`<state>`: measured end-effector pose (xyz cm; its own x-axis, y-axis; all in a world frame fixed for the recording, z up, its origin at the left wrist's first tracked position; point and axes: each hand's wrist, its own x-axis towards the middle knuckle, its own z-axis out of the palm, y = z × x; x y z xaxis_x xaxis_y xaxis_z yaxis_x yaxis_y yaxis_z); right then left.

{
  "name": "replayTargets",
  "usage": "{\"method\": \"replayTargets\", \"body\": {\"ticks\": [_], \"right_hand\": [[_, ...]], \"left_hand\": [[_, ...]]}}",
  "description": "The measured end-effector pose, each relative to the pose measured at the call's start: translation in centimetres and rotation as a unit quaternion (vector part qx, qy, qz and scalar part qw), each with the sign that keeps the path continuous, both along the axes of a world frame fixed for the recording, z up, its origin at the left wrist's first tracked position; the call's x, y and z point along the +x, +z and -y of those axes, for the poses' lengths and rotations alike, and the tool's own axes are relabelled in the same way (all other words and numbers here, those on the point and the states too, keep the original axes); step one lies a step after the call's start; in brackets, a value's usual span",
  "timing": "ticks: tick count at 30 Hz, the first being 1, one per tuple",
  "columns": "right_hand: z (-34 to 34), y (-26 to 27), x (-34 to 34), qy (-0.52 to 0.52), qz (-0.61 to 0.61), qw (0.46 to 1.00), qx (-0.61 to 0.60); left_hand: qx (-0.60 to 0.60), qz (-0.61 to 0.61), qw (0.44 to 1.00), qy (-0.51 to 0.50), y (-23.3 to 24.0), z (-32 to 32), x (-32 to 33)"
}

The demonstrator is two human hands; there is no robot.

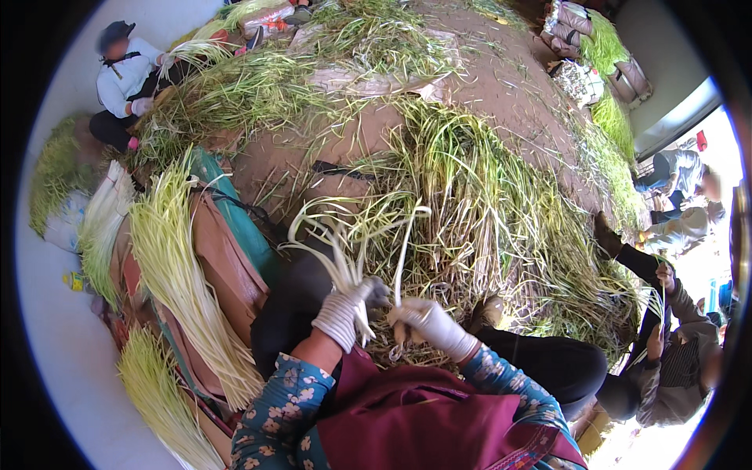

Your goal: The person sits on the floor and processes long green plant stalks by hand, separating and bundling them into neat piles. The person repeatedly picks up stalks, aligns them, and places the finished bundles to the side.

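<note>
My left hand (346, 305), in a whitish glove with a ribbed cuff, is closed around a small bunch of pale stalks (341, 264) whose curled tops fan upward. Close to its right, my right hand (426, 323), gloved with fingertips showing, pinches the lower end of a single pale stalk (404, 258) that bends over at the top. The two hands are apart. Beyond them spreads a large heap of long green and yellowish leafy stalks (458, 194), with dry, brownish lower parts. Bits of stalk litter the ground below my hands.
Left of my knee, a bundle of pale stalks (176, 264) lies on brown and teal sacking (226, 200). A person in white (120, 82) sits at the upper left holding stalks. Another person (675, 352) sits close on the right. Wrapped bundles (631, 79) lie at the upper right.
</note>
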<state>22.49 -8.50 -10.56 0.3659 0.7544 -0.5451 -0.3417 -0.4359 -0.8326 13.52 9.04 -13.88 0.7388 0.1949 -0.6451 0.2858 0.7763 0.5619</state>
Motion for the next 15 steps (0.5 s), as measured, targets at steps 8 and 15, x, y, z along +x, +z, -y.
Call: {"method": "replayTargets", "body": {"ticks": [8,15], "right_hand": [[-1.7,-0.4,-1.1,0.111,0.046,0.993,0.014],[2.5,-5.9,-0.2,0.163,-0.022,0.985,-0.059]], "left_hand": [[-0.050,0.068,0.994,0.076,-0.3,-0.5,-1.0],[-0.102,0.164,0.958,0.211,4.0,-5.0,-1.7]]}}
